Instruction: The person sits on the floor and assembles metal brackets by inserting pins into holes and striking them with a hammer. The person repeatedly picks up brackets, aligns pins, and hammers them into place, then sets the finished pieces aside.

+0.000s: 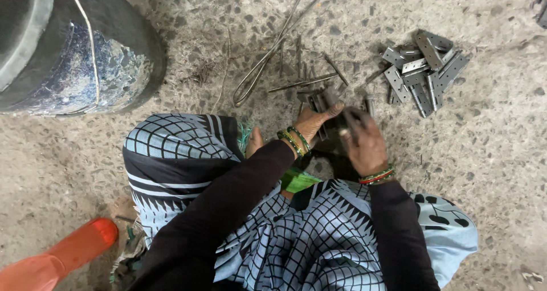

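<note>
Both hands closed on one metal hinge (336, 120): left hand (313, 123) steadied it, right hand (364, 143) pinched it; aligned knuckles would ease pin (336, 69) insertion.

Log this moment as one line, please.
left hand: holds hinge parts | right hand: on same parts | hinge pile: right, on floor | metal rods: ahead

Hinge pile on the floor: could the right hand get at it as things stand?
Probably yes. The hinge pile lies just beyond the right hand on bare floor, nothing between, though that hand already holds a metal piece.
</note>
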